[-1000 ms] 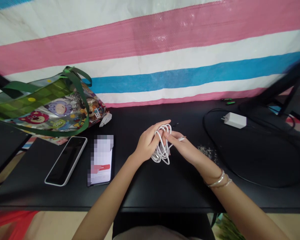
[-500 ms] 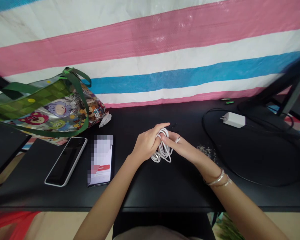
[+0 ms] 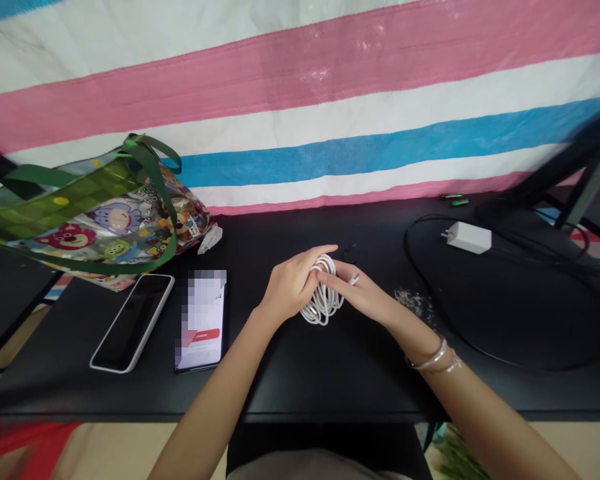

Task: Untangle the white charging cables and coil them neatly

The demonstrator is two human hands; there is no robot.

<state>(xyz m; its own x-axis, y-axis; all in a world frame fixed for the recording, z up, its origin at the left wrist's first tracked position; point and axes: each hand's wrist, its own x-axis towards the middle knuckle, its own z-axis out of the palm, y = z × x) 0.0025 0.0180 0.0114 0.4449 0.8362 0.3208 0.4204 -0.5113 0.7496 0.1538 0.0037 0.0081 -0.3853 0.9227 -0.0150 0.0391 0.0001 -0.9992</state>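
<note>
A white charging cable (image 3: pixel 325 305), wound into a bundle of several loops, is held between both hands above the black table (image 3: pixel 320 383). My left hand (image 3: pixel 291 283) closes around the loops from the left, its index finger stretched out over the top. On the other side my right hand (image 3: pixel 363 290) grips the bundle, the thumb pressed across the loops. One cable end with a plug (image 3: pixel 354 280) sticks out at the right hand. Parts of the loops are hidden behind the fingers.
Left of my hands lie a lit phone (image 3: pixel 210 320) and a dark-screened phone with a white edge (image 3: pixel 133 323). Behind them stands a cartoon tote bag (image 3: pixel 115 220). At right are a white charger (image 3: pixel 469 237), a black cable (image 3: pixel 443 327) and small scraps (image 3: pixel 413 303).
The loops of the white cable hang closer together in a tidier bundle; a loop that hung out at the lower right is drawn in. Both hands stay in nearly the same place.
</note>
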